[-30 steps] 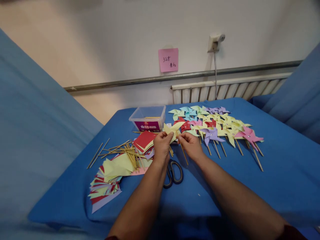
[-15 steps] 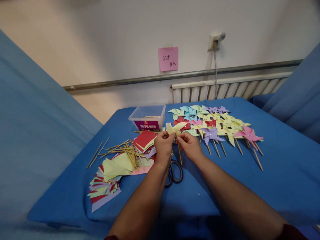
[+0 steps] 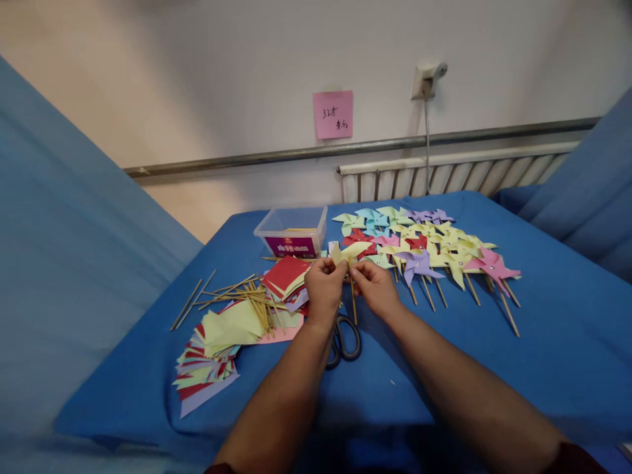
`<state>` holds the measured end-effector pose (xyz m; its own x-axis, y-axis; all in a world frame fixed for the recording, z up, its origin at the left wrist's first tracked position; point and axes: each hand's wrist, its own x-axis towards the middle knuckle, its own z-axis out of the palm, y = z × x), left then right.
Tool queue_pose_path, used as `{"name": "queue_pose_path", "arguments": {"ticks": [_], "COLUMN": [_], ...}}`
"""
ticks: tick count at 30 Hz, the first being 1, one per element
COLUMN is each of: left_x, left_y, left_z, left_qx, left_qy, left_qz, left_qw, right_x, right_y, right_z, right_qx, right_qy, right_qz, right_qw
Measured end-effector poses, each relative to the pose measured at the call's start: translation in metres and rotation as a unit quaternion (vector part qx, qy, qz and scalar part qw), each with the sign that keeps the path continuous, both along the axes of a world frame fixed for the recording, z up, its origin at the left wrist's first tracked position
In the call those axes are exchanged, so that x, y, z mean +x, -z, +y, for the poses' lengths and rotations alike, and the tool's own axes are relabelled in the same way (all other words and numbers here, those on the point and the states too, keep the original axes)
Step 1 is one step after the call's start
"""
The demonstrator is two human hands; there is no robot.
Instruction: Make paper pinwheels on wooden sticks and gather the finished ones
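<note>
A yellow paper pinwheel [image 3: 351, 252] on a thin wooden stick [image 3: 353, 301] is held just above the blue table [image 3: 543, 329], near its middle, with the left hand [image 3: 323, 289] and the right hand [image 3: 378, 288] both closed on it. Black scissors [image 3: 343, 339] lie just under the hands. Finished pinwheels [image 3: 434, 247] lie to the right, loose sticks [image 3: 237, 293] and cut paper [image 3: 217, 349] to the left, and a clear plastic box [image 3: 292, 232] farther behind.

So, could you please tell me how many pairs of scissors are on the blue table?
1. The scissors lie on the blue table just below both hands, partly hidden by the left hand; the paper piles might hide others.
</note>
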<state>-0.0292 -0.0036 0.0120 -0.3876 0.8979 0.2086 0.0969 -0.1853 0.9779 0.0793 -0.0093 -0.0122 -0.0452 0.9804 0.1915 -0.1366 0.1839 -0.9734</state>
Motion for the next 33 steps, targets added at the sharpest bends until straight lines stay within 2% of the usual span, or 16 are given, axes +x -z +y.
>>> {"name": "queue_pose_path", "arguments": {"ticks": [19, 33], "left_x": [0.0020, 0.0010], "left_y": [-0.0071, -0.0034], "left_z": [-0.0028, -0.0020], "left_qx": [0.003, 0.010], "left_qy": [-0.017, -0.014], "left_qz": [0.024, 0.029], "left_qw": [1.000, 0.999], "right_x": [-0.0022, -0.0023], "right_y": [-0.0011, 0.0010], "right_z": [-0.0016, -0.0005], "right_qx": [0.007, 0.012], "right_qy": [0.015, 0.010], "right_qz": [-0.002, -0.004], "right_qw": [1.000, 1.000]}}
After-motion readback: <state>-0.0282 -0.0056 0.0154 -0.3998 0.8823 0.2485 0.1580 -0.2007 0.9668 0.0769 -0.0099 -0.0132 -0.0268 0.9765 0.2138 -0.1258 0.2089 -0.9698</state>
